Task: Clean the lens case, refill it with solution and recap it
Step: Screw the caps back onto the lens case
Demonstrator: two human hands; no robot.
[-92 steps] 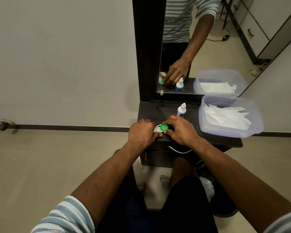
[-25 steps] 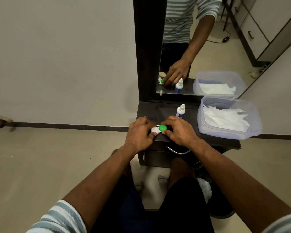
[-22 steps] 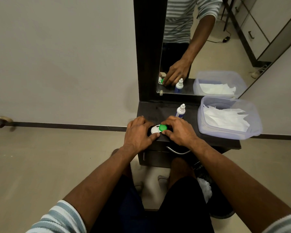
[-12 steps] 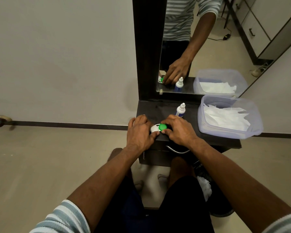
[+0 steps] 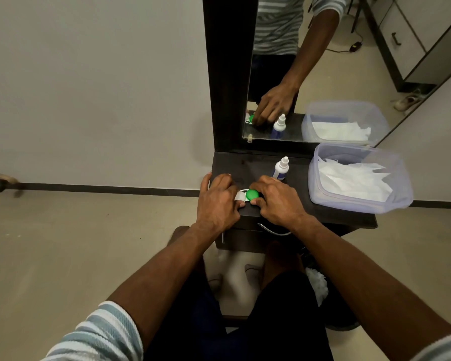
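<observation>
The lens case (image 5: 246, 196) lies near the front edge of the dark vanity top (image 5: 248, 165). It shows a white cap on the left and a green cap (image 5: 252, 194) on the right. My left hand (image 5: 218, 203) grips the white end with its fingers curled over it. My right hand (image 5: 277, 200) is closed around the green cap, thumb at its front. A small white and blue solution bottle (image 5: 281, 169) stands capped just behind my right hand.
A clear plastic tub (image 5: 399, 201) holding white tissues sits at the right of the vanity top. A dark-framed mirror (image 5: 229, 74) rises behind, reflecting my hand and the bottle. A drawer handle (image 5: 274, 230) is below the front edge. A bin with white waste (image 5: 317, 284) stands by my legs.
My left hand's fingers have spread and shifted a little left, baring more of the white cap. My right hand stays on the green cap. The case has not left the vanity top.
</observation>
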